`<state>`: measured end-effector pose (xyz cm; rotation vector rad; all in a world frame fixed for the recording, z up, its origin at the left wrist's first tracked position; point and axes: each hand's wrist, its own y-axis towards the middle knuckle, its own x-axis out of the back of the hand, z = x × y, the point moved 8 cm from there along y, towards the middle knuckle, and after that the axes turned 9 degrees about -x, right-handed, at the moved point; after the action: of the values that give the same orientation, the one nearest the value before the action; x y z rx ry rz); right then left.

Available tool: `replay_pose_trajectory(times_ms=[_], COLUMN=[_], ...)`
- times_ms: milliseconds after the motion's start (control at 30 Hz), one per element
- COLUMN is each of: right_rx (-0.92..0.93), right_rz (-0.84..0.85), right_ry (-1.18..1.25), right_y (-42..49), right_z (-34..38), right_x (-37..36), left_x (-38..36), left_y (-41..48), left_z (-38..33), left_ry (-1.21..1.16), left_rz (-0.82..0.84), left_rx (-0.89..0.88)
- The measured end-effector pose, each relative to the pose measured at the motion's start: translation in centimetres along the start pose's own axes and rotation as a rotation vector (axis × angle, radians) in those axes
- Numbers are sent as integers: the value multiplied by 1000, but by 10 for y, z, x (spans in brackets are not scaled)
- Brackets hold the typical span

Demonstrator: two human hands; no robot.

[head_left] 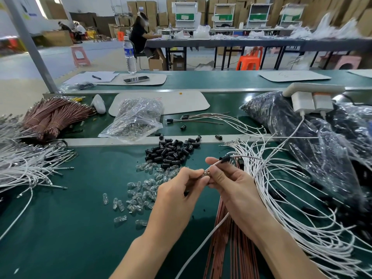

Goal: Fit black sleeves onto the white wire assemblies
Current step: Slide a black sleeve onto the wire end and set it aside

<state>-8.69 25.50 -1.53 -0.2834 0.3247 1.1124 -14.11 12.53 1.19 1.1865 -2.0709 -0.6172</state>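
My left hand and my right hand meet over the green mat, both pinching the metal end of a wire. A black sleeve sits threaded on that wire just above my right fingers. Something small and dark shows under my left fingers; I cannot tell what it is. A pile of loose black sleeves lies just beyond my hands. White wire assemblies fan out to the right, and copper-coloured wires run under my right wrist. Small clear glass bulbs are scattered left of my hands.
More white wires and bundled copper wires lie at the left. A clear bag of bulbs and several sleeved wires sit on the belt behind. Large dark plastic bags crowd the right, with a power strip on top.
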Motion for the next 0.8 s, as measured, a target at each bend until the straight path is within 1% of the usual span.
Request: replay_pose_trajectory(times_ms=[267,400,600,667,800], right_rx=[3,-10,-70,-78,-114], right_rz=[-25,-27,-3,7,29], right_ry=[-15,36,120,130,136], right_y=[3,4,5,4,2], right_z=[-7,-9,-14,-14,-14], right_x=[3,4,2,2,-1], left_x=[0,-1,1,2,5], left_y=[-1,-1,2,2,2], left_z=[-1,2,3,-1,-4], left_ry=[39,31,141,191,218], left_rz=[-20,5,70,68,49], left_rx=[-26,-3,-38,-66,-81])
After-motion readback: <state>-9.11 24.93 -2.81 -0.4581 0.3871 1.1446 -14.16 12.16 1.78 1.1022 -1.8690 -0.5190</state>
